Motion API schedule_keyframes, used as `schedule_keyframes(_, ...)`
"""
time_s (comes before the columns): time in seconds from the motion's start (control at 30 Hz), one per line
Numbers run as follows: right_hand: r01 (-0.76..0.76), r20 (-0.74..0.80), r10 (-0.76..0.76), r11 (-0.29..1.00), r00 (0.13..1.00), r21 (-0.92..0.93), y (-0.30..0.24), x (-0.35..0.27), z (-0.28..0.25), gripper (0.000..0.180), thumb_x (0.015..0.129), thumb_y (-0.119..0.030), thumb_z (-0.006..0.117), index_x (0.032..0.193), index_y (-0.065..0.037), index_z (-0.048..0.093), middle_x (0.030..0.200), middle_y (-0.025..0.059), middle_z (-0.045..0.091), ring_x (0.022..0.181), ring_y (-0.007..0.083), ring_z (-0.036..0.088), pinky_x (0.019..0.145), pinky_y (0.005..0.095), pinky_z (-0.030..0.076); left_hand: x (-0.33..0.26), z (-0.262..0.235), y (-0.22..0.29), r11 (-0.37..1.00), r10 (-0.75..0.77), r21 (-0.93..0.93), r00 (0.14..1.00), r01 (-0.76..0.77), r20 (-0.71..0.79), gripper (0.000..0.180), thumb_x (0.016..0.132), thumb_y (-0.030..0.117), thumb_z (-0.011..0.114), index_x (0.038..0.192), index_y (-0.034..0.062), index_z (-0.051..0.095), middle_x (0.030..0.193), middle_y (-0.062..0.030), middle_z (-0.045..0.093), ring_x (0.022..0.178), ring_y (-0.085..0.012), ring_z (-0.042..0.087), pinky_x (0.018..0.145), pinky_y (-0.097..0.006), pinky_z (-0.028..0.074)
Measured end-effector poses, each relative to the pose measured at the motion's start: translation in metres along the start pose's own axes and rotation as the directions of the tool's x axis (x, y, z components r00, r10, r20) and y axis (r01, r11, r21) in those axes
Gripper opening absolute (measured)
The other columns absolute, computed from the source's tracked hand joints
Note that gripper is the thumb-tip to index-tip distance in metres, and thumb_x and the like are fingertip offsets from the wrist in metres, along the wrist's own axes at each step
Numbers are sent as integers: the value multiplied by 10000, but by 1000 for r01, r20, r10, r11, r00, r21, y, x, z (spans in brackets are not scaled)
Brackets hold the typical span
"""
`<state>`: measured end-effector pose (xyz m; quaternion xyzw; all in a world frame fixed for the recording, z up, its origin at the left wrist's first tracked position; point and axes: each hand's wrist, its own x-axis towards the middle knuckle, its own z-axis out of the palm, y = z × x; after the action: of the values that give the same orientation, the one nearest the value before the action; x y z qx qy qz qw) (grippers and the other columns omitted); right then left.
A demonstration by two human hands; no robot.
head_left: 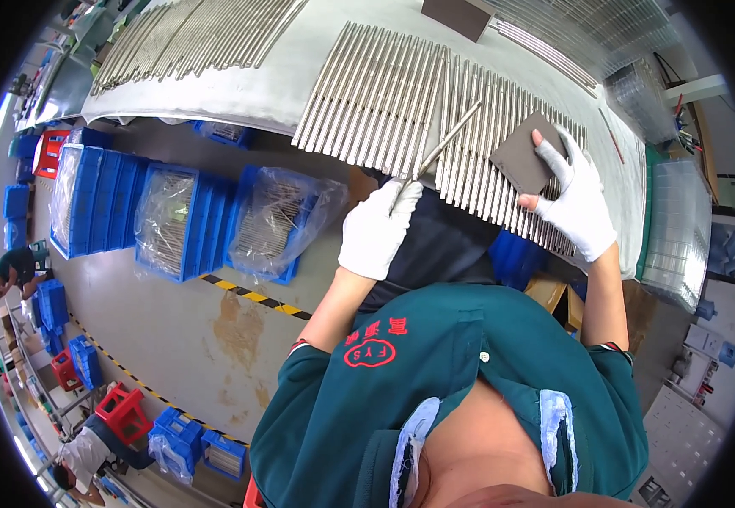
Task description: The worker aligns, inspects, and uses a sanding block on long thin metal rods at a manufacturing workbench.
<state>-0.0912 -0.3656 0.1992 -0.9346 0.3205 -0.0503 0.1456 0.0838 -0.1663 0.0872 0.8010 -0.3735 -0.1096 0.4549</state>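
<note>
Here, the white-gloved left hand (382,229) pinches a slim silver metal rod (454,137) near its end, perhaps so that its far part slants freely over the parallel silver rods (376,95) on the white-covered counter (281,83). The white-gloved right hand (583,201) is spread on a flat grey-brown block (521,159), seemingly for steadying it upon these rods.

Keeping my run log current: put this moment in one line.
left hand: holding slanted rod | right hand: touching dark block | dark block: over rods
</note>
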Motion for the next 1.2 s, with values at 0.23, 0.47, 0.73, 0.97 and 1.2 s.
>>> schedule_keyframes(0.23,89,-39,-88,995,995,37,17,5,13,974,602,-630,733,1420,-211,413,1488,263,233,1353,446,270,1107,496,241,3,-6,1,967,-170,-166,976,191,134,213,866,221,656,990,48,662,834,-172,667,751,-333,655,673,-369,515)
schedule_keyframes(0.47,96,91,-92,995,992,-33,13,6,3,972,627,-663,697,1432,-212,391,1478,269,249,1343,451,285,1103,486,253,4,-6,4,949,-168,-253,980,191,109,227,863,223,658,1003,44,661,862,-157,673,788,-298,670,690,-353,513)
schedule_keyframes(0.73,50,72,-49,999,996,-14,10,6,6,907,652,-527,747,1431,-229,389,1466,260,276,1304,450,343,1084,475,294,5,-11,8,943,-215,-214,956,256,199,193,896,176,634,974,-1,637,702,-83,628,599,-122,583,584,-263,455)
schedule_keyframes(0.97,89,22,-90,996,996,24,10,6,8,874,650,-422,766,1419,-216,407,1434,253,330,1253,448,403,1061,463,334,2,0,0,897,-221,-359,965,258,141,156,881,129,654,976,6,637,714,-38,628,624,-70,570,587,-233,446)
schedule_keyframes(1.2,59,34,-60,998,998,21,10,5,10,885,656,-524,736,1405,-159,435,1440,232,340,1288,422,376,1078,446,298,4,-7,2,950,-111,-262,967,171,231,212,936,220,546,953,27,634,679,-108,634,634,-190,628,605,-322,474)
